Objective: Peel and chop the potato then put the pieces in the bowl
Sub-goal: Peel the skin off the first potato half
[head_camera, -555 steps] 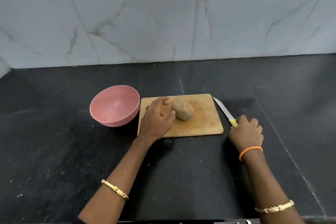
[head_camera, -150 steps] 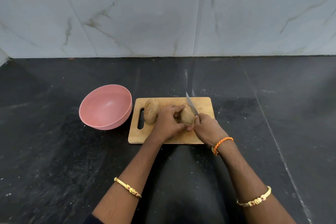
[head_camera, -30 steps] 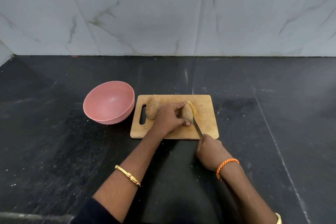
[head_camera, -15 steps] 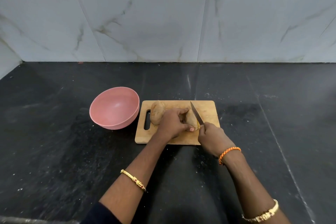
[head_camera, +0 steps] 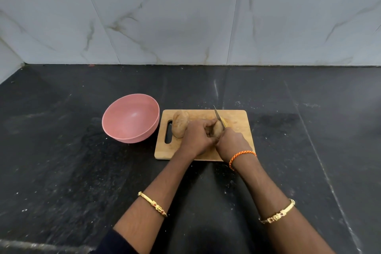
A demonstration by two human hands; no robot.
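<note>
Potato half (head_camera: pixel 218 129): on cutting board (head_camera: pixel 239 121), clasped under left hand (head_camera: pixel 198 138) fingers; right hand (head_camera: pixel 232 140) clenched round knife (head_camera: pixel 218 116). Likely firm, dense, slippery where cut (grip skin side). Second half (head_camera: pixel 180 122) just beyond left knuckles.

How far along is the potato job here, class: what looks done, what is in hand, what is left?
Done: the potato is halved; one unpeeled half lies on the cutting board. In hand: the left hand grips the other half while the right hand works the knife into it. Left: peeling, chopping both halves, and filling the pink bowl, which holds nothing yet.
</note>
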